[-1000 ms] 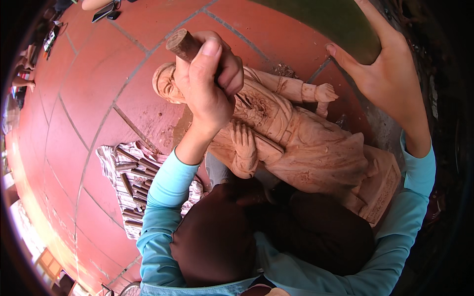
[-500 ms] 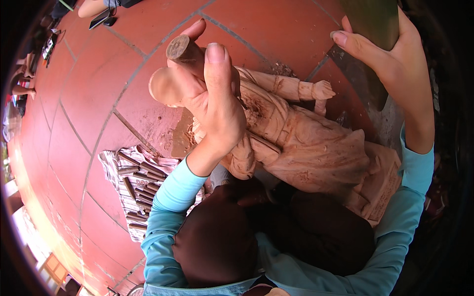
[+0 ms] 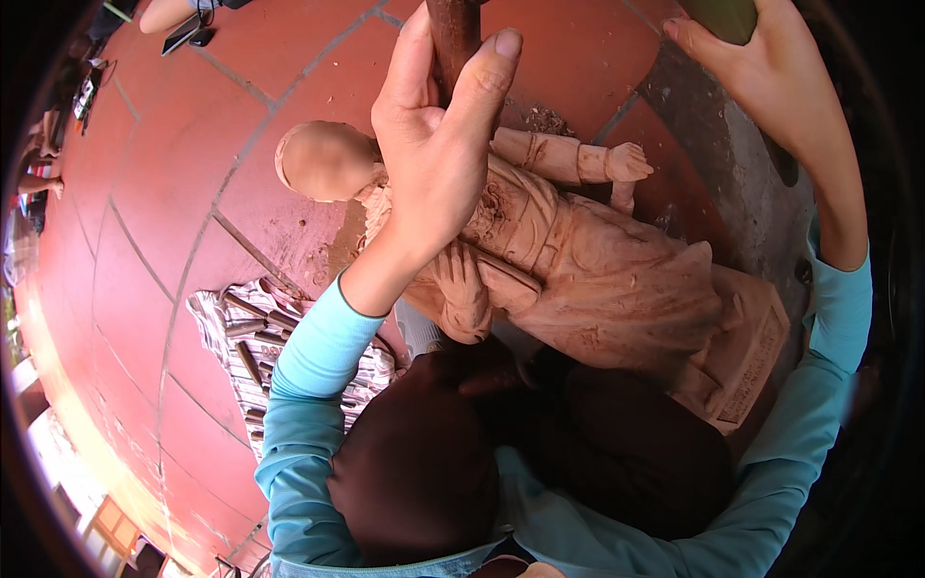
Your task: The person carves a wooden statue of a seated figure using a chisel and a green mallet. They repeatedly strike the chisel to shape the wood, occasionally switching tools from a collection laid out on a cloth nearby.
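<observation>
My left hand (image 3: 429, 159) is raised over the chest of a carved wooden statue (image 3: 617, 279), its fingers wrapped round a brown, round wooden tool handle (image 3: 453, 43). The tool's other end runs out of the picture at the top, so its kind stays hidden. At the upper right my right hand (image 3: 776, 82) grips a smooth dark green object (image 3: 727, 17), mostly cut off by the edge; I cannot make out what it is. Robed and lying on its back, the statue has its head at the left, a book under one hand, and shavings on its chest.
A striped cloth (image 3: 214, 316) with several dark-handled tools (image 3: 243, 328) lies left of my knee on the red tiled floor (image 3: 125, 279). Wood shavings (image 3: 544, 120) lie beyond the statue. A phone (image 3: 180, 37) and another person's limb (image 3: 164, 13) are at the upper left.
My left hand has tipped the handle, whose round end faced me before, and uncovered the statue's head. My right hand has moved up with the green object, which now shows less.
</observation>
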Demonstrator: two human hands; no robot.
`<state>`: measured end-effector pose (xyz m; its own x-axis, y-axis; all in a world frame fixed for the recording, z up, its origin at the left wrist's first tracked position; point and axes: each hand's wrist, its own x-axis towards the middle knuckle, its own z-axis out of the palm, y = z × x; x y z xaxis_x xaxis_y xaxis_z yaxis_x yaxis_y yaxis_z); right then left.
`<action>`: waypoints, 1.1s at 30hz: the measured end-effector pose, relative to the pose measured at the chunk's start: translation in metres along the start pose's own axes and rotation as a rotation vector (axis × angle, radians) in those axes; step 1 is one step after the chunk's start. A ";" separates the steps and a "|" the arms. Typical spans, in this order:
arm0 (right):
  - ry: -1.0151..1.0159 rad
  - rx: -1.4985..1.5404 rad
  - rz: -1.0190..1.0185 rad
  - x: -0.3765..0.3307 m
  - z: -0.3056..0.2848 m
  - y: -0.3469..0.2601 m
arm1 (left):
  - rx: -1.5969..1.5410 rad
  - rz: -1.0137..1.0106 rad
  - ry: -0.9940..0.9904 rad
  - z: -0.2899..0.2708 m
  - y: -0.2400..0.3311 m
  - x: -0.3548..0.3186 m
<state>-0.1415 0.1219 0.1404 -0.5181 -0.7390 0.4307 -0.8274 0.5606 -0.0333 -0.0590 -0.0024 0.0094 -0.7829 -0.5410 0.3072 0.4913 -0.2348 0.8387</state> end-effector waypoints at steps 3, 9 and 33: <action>-0.240 0.005 -0.069 0.000 -0.021 -0.004 | -0.008 -0.029 0.013 0.002 0.001 0.001; -0.063 0.277 -0.006 -0.003 -0.007 -0.006 | 0.070 -0.023 -0.064 -0.004 0.000 0.004; -0.642 0.881 0.810 -0.167 0.044 0.041 | 1.315 -0.218 -0.995 -0.075 0.057 -0.033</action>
<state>-0.0990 0.2519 0.0272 -0.7297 -0.4967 -0.4699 0.0180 0.6730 -0.7394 0.0237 -0.0585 0.0132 -0.9642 0.2221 -0.1448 0.1156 0.8438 0.5240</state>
